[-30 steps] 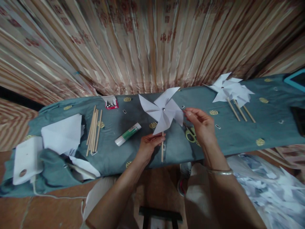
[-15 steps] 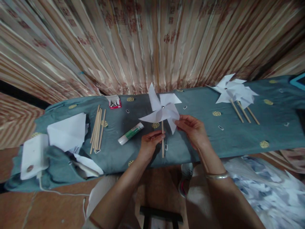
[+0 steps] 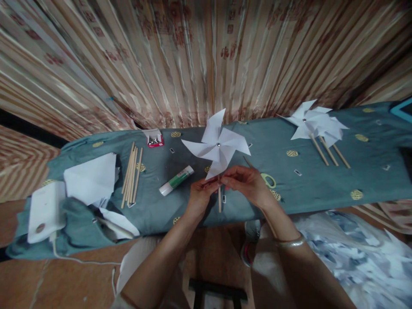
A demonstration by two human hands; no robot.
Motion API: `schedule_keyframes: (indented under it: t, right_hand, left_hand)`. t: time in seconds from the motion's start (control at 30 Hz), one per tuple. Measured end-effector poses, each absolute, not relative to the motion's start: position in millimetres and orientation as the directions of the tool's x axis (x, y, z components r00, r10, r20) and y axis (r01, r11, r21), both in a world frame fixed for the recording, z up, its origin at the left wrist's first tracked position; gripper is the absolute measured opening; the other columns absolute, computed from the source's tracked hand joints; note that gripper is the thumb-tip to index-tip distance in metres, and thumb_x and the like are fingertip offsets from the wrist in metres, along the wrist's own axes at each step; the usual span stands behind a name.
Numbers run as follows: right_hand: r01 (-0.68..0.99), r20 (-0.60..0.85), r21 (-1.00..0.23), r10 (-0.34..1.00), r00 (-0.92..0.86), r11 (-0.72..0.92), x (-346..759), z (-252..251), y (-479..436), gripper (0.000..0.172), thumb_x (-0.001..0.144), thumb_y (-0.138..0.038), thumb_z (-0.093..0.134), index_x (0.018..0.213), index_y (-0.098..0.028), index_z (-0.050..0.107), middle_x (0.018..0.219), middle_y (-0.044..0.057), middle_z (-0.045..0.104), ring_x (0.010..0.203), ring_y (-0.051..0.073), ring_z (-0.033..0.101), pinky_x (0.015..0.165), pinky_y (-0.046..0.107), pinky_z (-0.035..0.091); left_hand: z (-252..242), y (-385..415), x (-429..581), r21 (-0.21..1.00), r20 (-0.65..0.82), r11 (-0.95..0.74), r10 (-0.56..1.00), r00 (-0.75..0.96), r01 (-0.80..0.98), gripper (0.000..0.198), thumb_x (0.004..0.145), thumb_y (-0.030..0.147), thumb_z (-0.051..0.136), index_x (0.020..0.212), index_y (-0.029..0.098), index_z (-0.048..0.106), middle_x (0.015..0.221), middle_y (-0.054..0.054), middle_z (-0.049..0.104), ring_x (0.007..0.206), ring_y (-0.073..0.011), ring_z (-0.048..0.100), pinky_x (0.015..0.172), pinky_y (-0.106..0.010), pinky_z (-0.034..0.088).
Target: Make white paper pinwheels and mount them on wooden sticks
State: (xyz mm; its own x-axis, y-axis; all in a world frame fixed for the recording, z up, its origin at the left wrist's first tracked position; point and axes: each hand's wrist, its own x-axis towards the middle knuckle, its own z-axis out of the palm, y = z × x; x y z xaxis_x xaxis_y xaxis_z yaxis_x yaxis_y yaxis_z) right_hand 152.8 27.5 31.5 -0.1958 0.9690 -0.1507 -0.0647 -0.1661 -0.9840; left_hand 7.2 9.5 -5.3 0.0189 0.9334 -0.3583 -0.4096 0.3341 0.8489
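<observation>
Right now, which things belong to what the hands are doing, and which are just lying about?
In hand: white pinwheel, stick, left hand, right hand.
Lying about: glue stick, spare sticks, finished pinwheels, scissors, pin box, paper sheets.

A long, teal-draped table [image 3: 322, 184] carries a heap of white paper [image 3: 90, 178] at its left end, with a bundle of wooden sticks [image 3: 131, 174] just beside it. Farther along lie a small red box [image 3: 154, 140], a glue stick [image 3: 177, 180] and scissors [image 3: 268, 180]. Near the right end, three pinwheels [image 3: 317, 122] lie overlapping.

Dim, soft, edges strongly warped
</observation>
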Motion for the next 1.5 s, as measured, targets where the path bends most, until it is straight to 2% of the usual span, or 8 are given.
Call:
schedule_keyframes:
  t: [0.07,0.17,0.27,0.33,0.5,0.9,1.17,1.5]
  right_hand:
    - [-0.043,-0.106,-0.993,0.983,-0.151,-0.113,160,34,29,0.034,0.061,-0.050,0.084,0.066,-0.019,0.070,0.052,-0.002,0.064,0.046,0.009,0.052,0.044,0.022,0.039]
    - [-0.055,-0.018,-0.998,0.990,0.143,-0.011,176,33,35,0.031,0.064,-0.047,0.082,0.065,-0.020,0.069,0.050,-0.003,0.061,0.044,0.008,0.046,0.042,0.022,0.034]
    - [0.055,0.120,-0.993,0.893,0.433,0.107,189,29,42,0.023,0.067,-0.041,0.080,0.071,-0.020,0.071,0.059,-0.002,0.065,0.052,0.010,0.054,0.051,0.024,0.042]
    - [0.188,0.218,-0.972,0.839,0.499,0.141,196,25,45,0.020,0.070,-0.037,0.078,0.079,-0.020,0.073,0.068,-0.001,0.068,0.061,0.012,0.058,0.061,0.026,0.046]
    - [0.253,0.220,-0.960,0.876,0.430,0.117,199,20,49,0.026,0.070,-0.036,0.077,0.090,-0.020,0.075,0.077,-0.001,0.070,0.070,0.015,0.061,0.073,0.031,0.050]
    - [0.006,0.038,-0.999,0.937,0.348,0.039,173,20,43,0.018,0.058,-0.037,0.081,0.065,-0.022,0.072,0.056,-0.003,0.063,0.051,0.010,0.050,0.050,0.024,0.040]
    - [-0.035,-0.022,-0.999,0.966,0.256,-0.013,164,20,37,0.034,0.053,-0.051,0.085,0.061,-0.022,0.070,0.056,-0.003,0.061,0.053,0.010,0.048,0.050,0.023,0.039]
    - [-0.106,-0.100,-0.991,0.979,0.178,-0.082,156,23,30,0.035,0.051,-0.050,0.088,0.058,-0.022,0.069,0.058,-0.003,0.059,0.055,0.010,0.047,0.051,0.025,0.038]
  left_hand:
    - [-4,9,7,0.846,-0.382,0.357,0.924,0.015,-0.397,0.027,0.053,0.030,0.086,0.076,0.017,0.080,0.071,-0.002,0.072,0.063,-0.0106,0.054,0.064,-0.024,0.042]
    - [-3,8,7,0.849,-0.404,0.378,0.915,0.008,-0.369,0.027,0.052,0.029,0.087,0.074,0.016,0.080,0.074,-0.004,0.073,0.064,-0.0115,0.056,0.064,-0.025,0.044]
    - [-2,8,5,0.857,-0.402,0.384,0.916,0.020,-0.344,0.029,0.050,0.030,0.088,0.075,0.016,0.080,0.079,-0.005,0.075,0.068,-0.0137,0.059,0.067,-0.027,0.046]
    - [-2,7,4,0.860,-0.400,0.386,0.916,0.028,-0.334,0.029,0.051,0.029,0.087,0.076,0.016,0.080,0.081,-0.006,0.075,0.070,-0.0147,0.060,0.067,-0.027,0.047]
    - [-4,5,3,0.854,-0.411,0.409,0.909,0.065,-0.322,0.028,0.051,0.030,0.088,0.074,0.017,0.080,0.080,-0.007,0.076,0.070,-0.0157,0.063,0.070,-0.029,0.049]
    - [-2,9,-2,0.879,-0.375,0.347,0.927,-0.024,-0.328,0.025,0.052,0.029,0.087,0.074,0.019,0.080,0.079,-0.005,0.077,0.070,-0.0154,0.063,0.073,-0.030,0.051]
    - [-2,9,-4,0.897,-0.343,0.314,0.938,-0.044,-0.312,0.023,0.056,0.028,0.085,0.076,0.019,0.080,0.077,-0.004,0.076,0.069,-0.0157,0.062,0.072,-0.030,0.050]
    - [-2,9,-3,0.899,-0.334,0.302,0.941,-0.052,-0.317,0.022,0.056,0.027,0.084,0.076,0.019,0.080,0.076,-0.004,0.076,0.067,-0.0145,0.060,0.069,-0.029,0.048]
